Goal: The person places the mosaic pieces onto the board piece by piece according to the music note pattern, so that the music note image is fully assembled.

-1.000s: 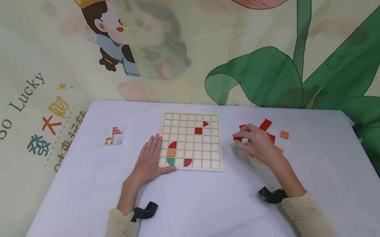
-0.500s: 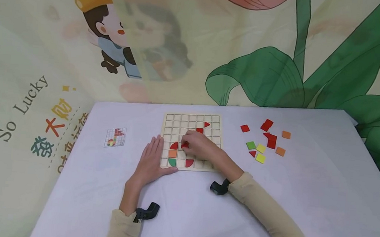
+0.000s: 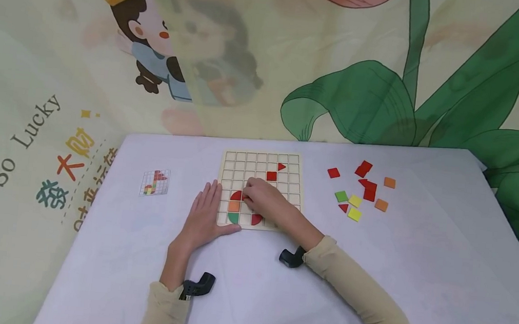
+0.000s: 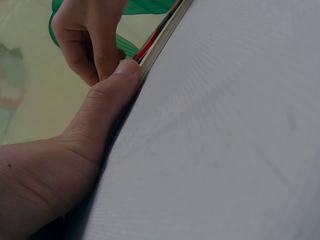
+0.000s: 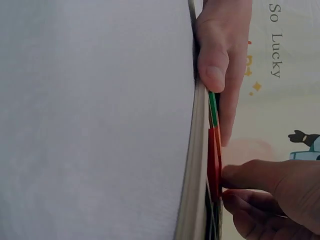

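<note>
Right fingers (image 3: 249, 192) bend close over the board (image 3: 291, 189) (left fingers (image 3: 211, 195) straight, touching).

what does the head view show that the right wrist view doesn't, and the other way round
Only the head view: the pattern card and the loose pieces right of the board.

Only the right wrist view: the grid board edge-on and close up, its thickness plain.

Both: the left hand, the right hand, the green piece and the "So Lucky" lettering.
</note>
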### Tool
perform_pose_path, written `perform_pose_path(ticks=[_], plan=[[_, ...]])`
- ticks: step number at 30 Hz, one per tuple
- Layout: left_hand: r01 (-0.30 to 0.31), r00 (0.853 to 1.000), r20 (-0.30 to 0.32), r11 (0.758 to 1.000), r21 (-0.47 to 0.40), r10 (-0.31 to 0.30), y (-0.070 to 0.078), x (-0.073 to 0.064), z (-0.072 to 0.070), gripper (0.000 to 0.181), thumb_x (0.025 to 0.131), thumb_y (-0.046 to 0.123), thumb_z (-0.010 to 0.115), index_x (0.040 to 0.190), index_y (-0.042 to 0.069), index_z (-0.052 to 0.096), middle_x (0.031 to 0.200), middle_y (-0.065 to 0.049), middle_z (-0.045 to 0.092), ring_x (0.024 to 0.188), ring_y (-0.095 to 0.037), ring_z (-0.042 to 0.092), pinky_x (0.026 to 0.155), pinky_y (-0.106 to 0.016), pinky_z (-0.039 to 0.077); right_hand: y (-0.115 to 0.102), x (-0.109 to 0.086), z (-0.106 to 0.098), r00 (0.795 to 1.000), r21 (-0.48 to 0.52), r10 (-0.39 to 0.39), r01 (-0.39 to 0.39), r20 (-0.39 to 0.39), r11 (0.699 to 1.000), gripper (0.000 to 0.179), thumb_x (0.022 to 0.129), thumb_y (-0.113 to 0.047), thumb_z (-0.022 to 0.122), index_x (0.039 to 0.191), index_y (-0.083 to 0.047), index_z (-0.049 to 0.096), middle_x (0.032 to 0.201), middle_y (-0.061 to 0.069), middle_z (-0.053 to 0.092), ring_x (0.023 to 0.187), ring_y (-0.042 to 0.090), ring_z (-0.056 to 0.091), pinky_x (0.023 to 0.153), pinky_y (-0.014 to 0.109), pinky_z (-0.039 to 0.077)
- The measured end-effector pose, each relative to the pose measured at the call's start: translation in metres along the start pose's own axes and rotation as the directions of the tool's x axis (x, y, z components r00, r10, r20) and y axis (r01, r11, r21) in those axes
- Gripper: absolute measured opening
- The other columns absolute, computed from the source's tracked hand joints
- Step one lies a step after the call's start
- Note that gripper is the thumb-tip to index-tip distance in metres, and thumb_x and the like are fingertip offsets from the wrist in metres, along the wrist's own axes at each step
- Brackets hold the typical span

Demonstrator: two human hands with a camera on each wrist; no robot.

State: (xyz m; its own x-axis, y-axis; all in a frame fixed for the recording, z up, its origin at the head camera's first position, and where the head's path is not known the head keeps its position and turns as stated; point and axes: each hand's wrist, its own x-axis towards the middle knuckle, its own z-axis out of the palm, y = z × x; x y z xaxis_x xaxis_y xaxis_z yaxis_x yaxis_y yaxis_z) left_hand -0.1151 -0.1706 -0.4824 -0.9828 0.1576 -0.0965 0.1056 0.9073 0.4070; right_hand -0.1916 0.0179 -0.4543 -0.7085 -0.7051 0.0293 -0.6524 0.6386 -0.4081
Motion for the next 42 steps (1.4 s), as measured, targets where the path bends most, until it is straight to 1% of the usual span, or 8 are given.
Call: perform_pose_path(ticks=[3,6,12,18,26,33,40,42], plan=[[-0.002,1.0,-0.003,1.0,0.003,0.002,0.0,0.002,-0.001,0.117,0.077,0.061,0.07,0.155,0.002,0.007,0.165,-0.014,0.003,0.153,-0.032,-0.001,0.124,-0.051,0.008,0.0,-0.001,-0.003,1.0,0.006,0.018,-0.018,0.017,1.0,0.012,0.093,-0.015,0.064,0.095,-0.011,0.074,0.097,0.003,0.059,0.089,0.015,0.05,0.07,0.023,0.047],[-0.002,1.0,0.004,1.0,0.006,0.002,0.0,0.002,-0.001,0.117,0.077,0.062,0.07,0.155,0.002,0.007,0.165,-0.014,0.003,0.153,-0.032,-0.001,0.124,-0.051,0.008,0.0,-0.002,-0.008,0.998,0.024,0.041,-0.042,0.053,0.999,0.023,0.092,-0.02,0.065,0.114,-0.014,0.072,0.107,0.003,0.06,0.092,0.014,0.052,0.071,0.023,0.05],[0.002,1.0,0.006,1.0,0.016,-0.002,0.001,0.003,-0.001,0.118,0.077,0.061,0.07,0.155,0.002,0.007,0.165,-0.015,0.004,0.153,-0.033,0.0,0.124,-0.051,0.008,0.01,-0.004,-0.028,0.986,0.112,0.158,-0.164,0.061,0.98,0.06,0.092,-0.025,0.067,0.147,-0.025,0.043,0.133,0.005,0.055,0.11,0.019,0.059,0.089,0.036,0.055],[0.009,1.0,0.008,1.0,-0.002,-0.009,0.001,0.003,-0.005,0.119,0.076,0.061,0.071,0.155,0.001,0.005,0.165,-0.016,0.004,0.153,-0.033,-0.001,0.124,-0.052,0.007,0.033,-0.007,-0.055,0.971,0.17,0.236,-0.239,0.037,0.956,0.074,0.092,-0.023,0.067,0.154,-0.027,0.027,0.143,0.009,0.05,0.131,0.026,0.05,0.102,0.049,0.049],[0.001,1.0,-0.016,1.0,-0.016,-0.001,-0.002,-0.001,-0.002,0.119,0.075,0.058,0.073,0.155,0.0,0.007,0.164,-0.017,0.006,0.153,-0.035,0.001,0.123,-0.053,0.009,0.094,-0.05,-0.089,0.955,0.225,0.281,-0.255,-0.095,0.941,0.08,0.089,-0.016,0.069,0.155,-0.019,0.023,0.133,0.017,0.054,0.119,0.03,0.055,0.094,0.047,0.053],[-0.003,1.0,0.013,1.0,-0.017,0.003,0.0,-0.002,0.001,0.12,0.076,0.061,0.072,0.155,0.0,0.006,0.165,-0.016,0.004,0.153,-0.034,0.0,0.124,-0.052,0.008,0.169,-0.119,-0.108,0.86,0.197,0.506,-0.487,-0.063,0.851,0.074,0.093,-0.017,0.064,0.154,-0.011,0.023,0.141,0.023,0.045,0.125,0.039,0.047,0.096,0.057,0.05],[-0.008,1.0,0.002,1.0,-0.014,0.008,-0.001,-0.001,-0.002,0.119,0.076,0.06,0.072,0.155,0.0,0.007,0.165,-0.016,0.004,0.153,-0.035,0.0,0.124,-0.052,0.009,0.212,-0.149,-0.123,0.764,0.199,0.644,-0.627,-0.031,0.753,0.074,0.094,-0.022,0.062,0.154,-0.007,0.021,0.144,0.031,0.036,0.128,0.048,0.038,0.094,0.062,0.049],[-0.006,1.0,0.006,1.0,-0.012,0.006,-0.001,0.0,-0.002,0.119,0.076,0.061,0.072,0.155,0.0,0.006,0.165,-0.016,0.004,0.153,-0.034,0.0,0.124,-0.052,0.008,0.217,-0.154,-0.124,0.753,0.198,0.657,-0.641,-0.024,0.742,0.072,0.094,-0.021,0.062,0.153,-0.005,0.024,0.143,0.032,0.036,0.127,0.05,0.037,0.095,0.063,0.047]])
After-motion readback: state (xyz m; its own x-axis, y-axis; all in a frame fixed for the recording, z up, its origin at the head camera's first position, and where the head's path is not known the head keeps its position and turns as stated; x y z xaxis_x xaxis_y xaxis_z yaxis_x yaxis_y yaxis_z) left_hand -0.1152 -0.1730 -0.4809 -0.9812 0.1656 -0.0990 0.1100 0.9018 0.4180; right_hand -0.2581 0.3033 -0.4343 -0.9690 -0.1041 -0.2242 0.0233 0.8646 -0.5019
